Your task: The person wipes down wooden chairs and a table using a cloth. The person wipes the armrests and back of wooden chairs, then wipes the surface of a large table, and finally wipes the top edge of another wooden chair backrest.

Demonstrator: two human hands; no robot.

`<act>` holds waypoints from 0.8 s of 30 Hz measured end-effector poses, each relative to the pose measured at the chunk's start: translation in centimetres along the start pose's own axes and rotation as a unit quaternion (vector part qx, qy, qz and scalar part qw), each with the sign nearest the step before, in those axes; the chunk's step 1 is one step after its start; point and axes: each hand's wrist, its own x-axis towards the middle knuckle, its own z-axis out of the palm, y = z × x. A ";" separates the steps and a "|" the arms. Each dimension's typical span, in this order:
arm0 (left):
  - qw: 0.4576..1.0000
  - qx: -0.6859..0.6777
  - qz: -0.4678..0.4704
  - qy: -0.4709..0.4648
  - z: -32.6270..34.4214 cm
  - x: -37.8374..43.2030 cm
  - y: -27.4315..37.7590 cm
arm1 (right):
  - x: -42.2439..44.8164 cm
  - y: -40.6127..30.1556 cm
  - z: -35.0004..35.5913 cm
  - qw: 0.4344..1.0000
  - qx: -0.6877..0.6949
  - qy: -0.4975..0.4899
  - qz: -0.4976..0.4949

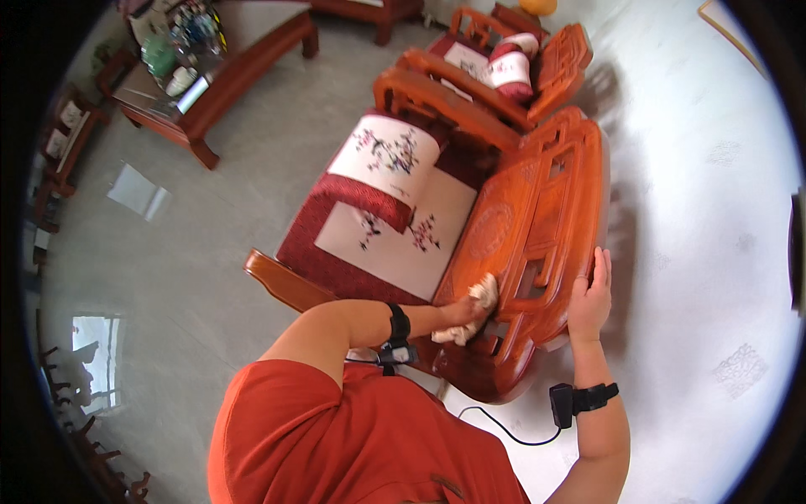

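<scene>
A pale, crumpled cloth (483, 291) is bunched under and around my left hand (466, 312), which presses it against the lower inner side of a carved wooden armchair's backrest (497, 220). My right hand (590, 299) lies on the outer edge of the same backrest, thumb apart from the fingers, with nothing seen held in it. Beside my left hand is the seat cushion (403, 252), dark red with a cream panel of printed blossoms. A matching bolster (387, 154) rests on it. Black straps with small devices are on both forearms.
The chair's near wooden armrest (283, 277) juts out left of my left arm. Another armchair (560, 69) with a bolster stands beyond. A white wall (692, 252) runs along the right. A low wooden table (233, 69) bearing ornaments stands at the upper left on the grey floor (208, 220).
</scene>
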 end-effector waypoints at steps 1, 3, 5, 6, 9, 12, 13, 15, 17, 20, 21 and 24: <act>1.000 0.014 -0.013 -0.004 0.7 -0.3 1.6 | -0.2 0.7 0.0 1.000 0.018 0.019 0.007; 0.998 0.058 -0.024 -0.022 -0.4 -2.8 6.8 | 0.4 0.1 0.9 1.000 0.013 0.001 0.024; 0.986 -0.078 -0.123 -0.080 -0.5 -4.4 7.8 | 0.7 -1.3 1.0 0.999 0.036 0.021 0.011; 0.992 -0.054 -0.061 -0.093 -1.3 -5.4 7.5 | 0.9 -2.1 1.6 0.999 0.035 0.009 0.004; 0.996 0.043 -0.064 -0.042 0.1 -9.1 12.6 | 0.9 -2.5 2.6 0.999 0.039 0.005 0.005; 0.987 0.042 -0.151 -0.033 2.6 -10.1 16.3 | 0.5 -1.1 1.1 0.999 0.029 0.012 0.014; 0.987 0.044 -0.152 -0.032 3.1 -10.2 16.5 | 0.3 -0.8 0.8 0.999 0.032 0.012 0.015; 0.987 0.125 -0.103 0.010 3.3 -10.7 16.3 | -0.3 -0.9 0.4 0.998 0.066 0.010 0.016; 0.985 0.128 -0.118 -0.012 3.6 -11.3 18.1 | -1.5 -0.3 0.9 0.993 0.120 0.021 0.001; 0.994 0.090 -0.038 0.050 5.7 -11.8 22.0 | -3.4 1.0 1.6 0.974 0.214 0.058 -0.035; 0.994 0.086 -0.037 0.052 6.2 -11.4 22.1 | -4.3 1.3 1.8 0.961 0.260 0.079 -0.057; 0.994 -0.091 0.034 0.050 7.1 -11.7 24.9 | -7.6 2.7 0.9 0.929 0.368 0.013 -0.043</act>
